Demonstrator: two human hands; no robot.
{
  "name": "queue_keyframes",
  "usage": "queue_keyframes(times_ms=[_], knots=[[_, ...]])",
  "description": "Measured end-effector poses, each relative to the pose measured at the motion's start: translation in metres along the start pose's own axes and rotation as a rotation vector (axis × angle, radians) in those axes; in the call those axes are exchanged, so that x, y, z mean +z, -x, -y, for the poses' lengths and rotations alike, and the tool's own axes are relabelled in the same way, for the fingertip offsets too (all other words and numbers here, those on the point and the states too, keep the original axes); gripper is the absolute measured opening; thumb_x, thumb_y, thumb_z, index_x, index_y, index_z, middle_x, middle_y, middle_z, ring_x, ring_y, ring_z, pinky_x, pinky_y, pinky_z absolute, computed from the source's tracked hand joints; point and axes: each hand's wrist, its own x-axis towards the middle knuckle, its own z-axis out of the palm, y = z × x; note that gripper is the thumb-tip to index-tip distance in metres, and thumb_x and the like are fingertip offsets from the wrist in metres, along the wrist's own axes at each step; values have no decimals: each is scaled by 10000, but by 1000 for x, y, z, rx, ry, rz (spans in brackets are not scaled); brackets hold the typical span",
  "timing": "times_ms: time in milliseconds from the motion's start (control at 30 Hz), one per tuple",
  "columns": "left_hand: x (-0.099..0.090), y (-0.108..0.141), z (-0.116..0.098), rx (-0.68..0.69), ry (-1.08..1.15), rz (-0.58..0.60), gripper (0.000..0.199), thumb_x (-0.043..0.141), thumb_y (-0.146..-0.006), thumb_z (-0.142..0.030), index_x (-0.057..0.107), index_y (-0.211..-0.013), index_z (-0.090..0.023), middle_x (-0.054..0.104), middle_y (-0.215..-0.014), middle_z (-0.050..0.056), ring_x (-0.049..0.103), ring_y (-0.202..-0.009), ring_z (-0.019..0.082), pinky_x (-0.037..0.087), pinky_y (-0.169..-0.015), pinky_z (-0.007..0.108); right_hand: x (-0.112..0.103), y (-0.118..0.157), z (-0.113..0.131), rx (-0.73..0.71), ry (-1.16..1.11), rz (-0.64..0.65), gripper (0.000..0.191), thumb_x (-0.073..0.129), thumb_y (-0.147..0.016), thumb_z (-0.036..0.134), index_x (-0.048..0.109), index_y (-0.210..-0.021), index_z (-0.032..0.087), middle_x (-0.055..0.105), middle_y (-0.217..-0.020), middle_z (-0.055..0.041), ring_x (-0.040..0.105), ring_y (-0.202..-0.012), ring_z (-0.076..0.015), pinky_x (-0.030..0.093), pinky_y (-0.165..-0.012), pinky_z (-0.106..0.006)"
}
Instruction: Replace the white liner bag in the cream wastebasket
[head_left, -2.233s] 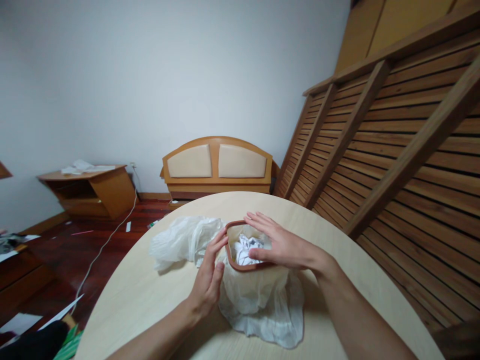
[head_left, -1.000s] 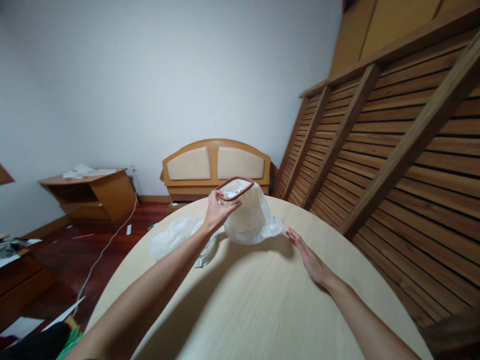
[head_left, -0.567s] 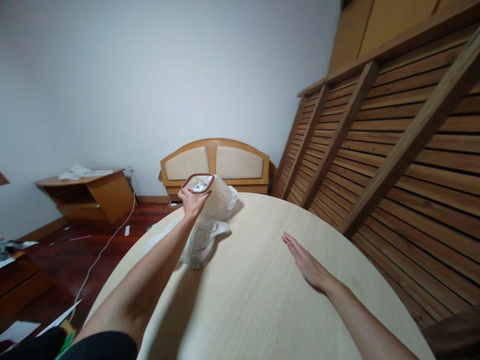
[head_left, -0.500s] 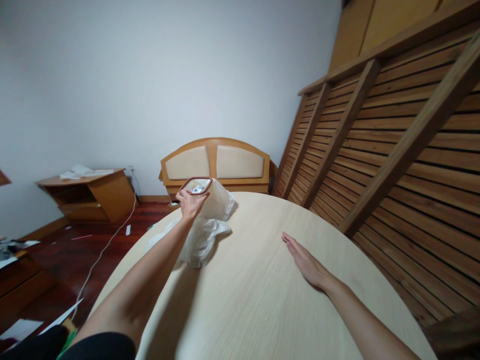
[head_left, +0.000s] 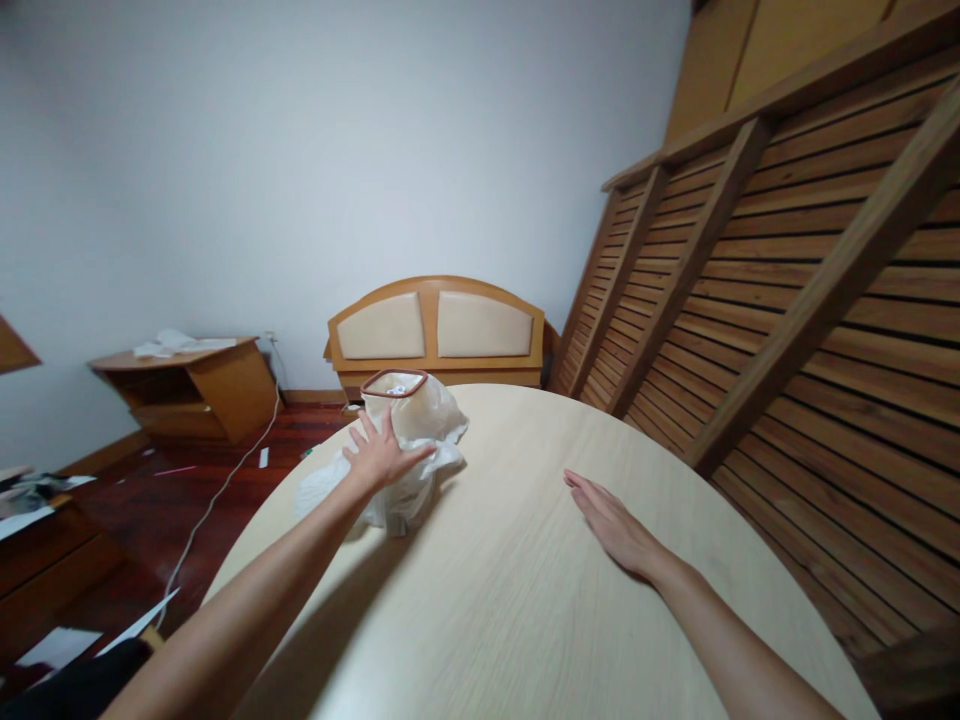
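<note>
A small bin [head_left: 411,415] with a brown rim stands at the far left of the round table [head_left: 517,560]. Something small and whitish shows inside its mouth. A crumpled white plastic bag [head_left: 401,505] lies against the front of the bin and on the tabletop. My left hand [head_left: 379,455] is open, fingers spread, just in front of the bin and over the bag; whether it touches either I cannot tell. My right hand [head_left: 615,525] rests on its edge on the tabletop to the right, fingers straight and together, holding nothing.
A slatted wooden frame [head_left: 750,300] leans along the right side. Behind the table stands a headboard [head_left: 435,325]. At the left are a low wooden cabinet [head_left: 232,395] with papers on top, a white cable [head_left: 225,475] on the floor, and scattered papers [head_left: 60,648].
My left hand has let go of the bin's rim and drawn back toward me, fingers spreading. The bin, tilted before, now stands more upright. My right hand has stayed in place.
</note>
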Motion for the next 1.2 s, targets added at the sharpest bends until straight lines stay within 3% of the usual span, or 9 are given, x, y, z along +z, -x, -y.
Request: queue_keyframes(times_ms=[100,233,333,467,667,833,900,1033,1200], knots=[[8,33,25,31,-111,127,1118,721,-664,-692,236,-1573,-257,80,-1641,304,299,-1381,633,319,-984,769,1,2,2,-19,28,3,708,299,-973,690,495,-1477,234,484,-1536,-92,392,-1448,-285,229,-1241,-514],[10,58,56,161,-48,181,731,602,-834,-400,385,-1521,-279,230,-1619,270,650,-1124,454,479,-929,575,3,2,1,-36,52,2,692,314,-971,683,499,-1474,245,487,-1534,-92,392,-1449,-289,236,-1236,-525],[2,67,65,312,170,165,392,525,-827,-294,707,-1174,-286,584,-1393,153,666,-1074,360,500,-937,511,4,2,0,-43,53,-3,679,328,-967,679,509,-1466,256,499,-1525,-85,400,-1444,-290,244,-1234,-522],[-16,61,66,374,419,105,156,583,-702,-293,712,-769,-235,716,-972,79,679,-882,282,555,-848,415,4,1,2,-33,68,4,686,322,-967,677,513,-1462,242,501,-1521,-96,404,-1440,-294,253,-1228,-528],[-19,38,84,181,604,-201,348,464,-764,-425,638,-936,-177,705,-978,80,649,-927,270,554,-834,380,4,2,3,-37,87,17,693,306,-976,668,508,-1465,219,498,-1522,-107,400,-1442,-286,248,-1232,-511],[-8,43,106,204,460,-80,317,569,-688,-465,661,-833,-199,690,-959,88,630,-1027,335,490,-996,502,4,2,5,-31,128,41,703,270,-984,657,495,-1471,202,483,-1532,-118,390,-1448,-286,242,-1234,-505],[-10,50,117,265,366,-54,337,661,-668,-495,674,-860,-218,665,-1187,118,488,-1301,386,350,-1148,536,4,1,4,-22,153,55,715,242,-989,650,485,-1476,186,470,-1541,-123,379,-1453,-285,234,-1236,-505],[-19,57,135,706,-103,17,402,635,-788,-572,653,-947,-204,353,-1602,129,135,-1531,393,194,-1224,570,6,-2,-1,-49,200,61,727,217,-991,634,491,-1466,157,485,-1527,-134,389,-1445,-288,249,-1230,-500],[-14,47,143,824,-266,212,422,623,-755,-249,606,-1169,-173,587,-1399,178,487,-1366,337,292,-1196,504,8,-5,-5,-76,219,40,677,241,-995,615,528,-1433,187,525,-1496,-122,420,-1424,-293,281,-1216,-502]])
